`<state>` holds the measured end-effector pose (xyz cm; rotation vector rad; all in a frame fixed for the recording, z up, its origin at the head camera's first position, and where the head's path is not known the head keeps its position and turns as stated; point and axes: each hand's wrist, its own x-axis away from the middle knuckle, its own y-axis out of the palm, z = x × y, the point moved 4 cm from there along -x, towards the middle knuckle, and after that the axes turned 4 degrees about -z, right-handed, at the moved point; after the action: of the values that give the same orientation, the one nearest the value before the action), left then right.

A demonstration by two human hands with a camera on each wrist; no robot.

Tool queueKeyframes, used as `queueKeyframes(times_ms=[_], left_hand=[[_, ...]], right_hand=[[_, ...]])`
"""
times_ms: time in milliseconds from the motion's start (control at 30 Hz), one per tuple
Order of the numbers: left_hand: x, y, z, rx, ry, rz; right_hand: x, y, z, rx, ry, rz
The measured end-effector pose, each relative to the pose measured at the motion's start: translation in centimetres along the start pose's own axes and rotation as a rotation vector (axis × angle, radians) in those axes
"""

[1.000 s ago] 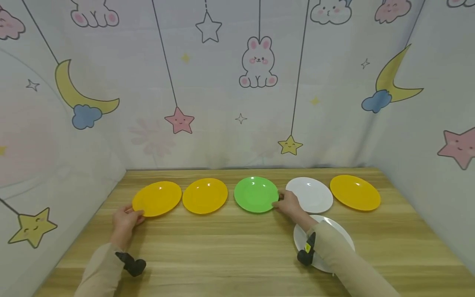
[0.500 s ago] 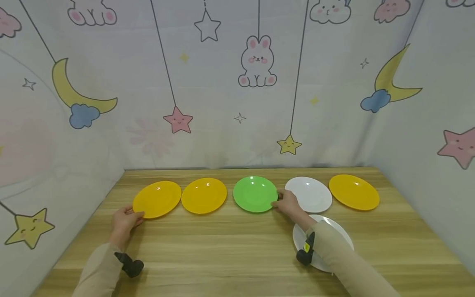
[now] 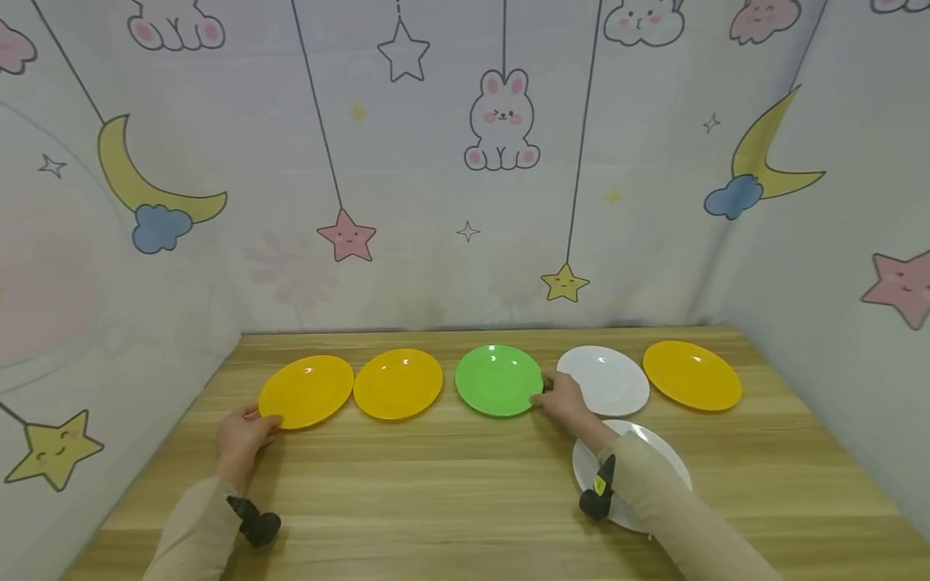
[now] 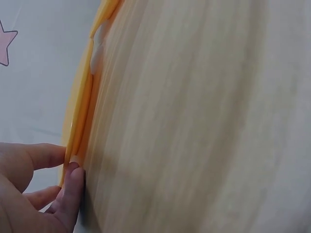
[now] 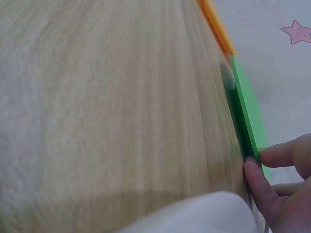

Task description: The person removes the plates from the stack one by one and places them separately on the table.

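Note:
At the back left of the table, my left hand (image 3: 243, 440) pinches the near-left rim of a yellow plate (image 3: 307, 392); the left wrist view shows thumb and fingers on both faces of that rim. My right hand (image 3: 567, 401) pinches the right rim of a green plate (image 3: 499, 381) in the middle of the row. Between these two lies another yellow plate (image 3: 398, 384), close beside the left one. Past my right hand lie a white plate (image 3: 606, 381) and a yellow plate (image 3: 692, 376). A nearer white plate (image 3: 632, 476) is partly hidden under my right forearm.
The wooden table (image 3: 407, 500) ends at a back wall of printed cloth (image 3: 436, 274), with cloth walls at both sides too. Each sleeve carries a small black device, one on the left wrist (image 3: 254, 523) and one on the right (image 3: 598, 492).
The left yellow plate has tilted or dipped slightly toward me in my left hand. My right hand and the green plate keep their places; the whole view has shifted a little.

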<state>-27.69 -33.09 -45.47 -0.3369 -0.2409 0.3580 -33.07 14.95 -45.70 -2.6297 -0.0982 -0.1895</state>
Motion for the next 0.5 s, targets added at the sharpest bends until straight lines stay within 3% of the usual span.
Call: queueKeyframes(times_ms=[500], left_hand=[[0.18,-0.19,-0.11,-0.074,-0.019,-0.025]], right_hand=[[0.25,-0.10,-0.52,-0.088,0.046,0.032]])
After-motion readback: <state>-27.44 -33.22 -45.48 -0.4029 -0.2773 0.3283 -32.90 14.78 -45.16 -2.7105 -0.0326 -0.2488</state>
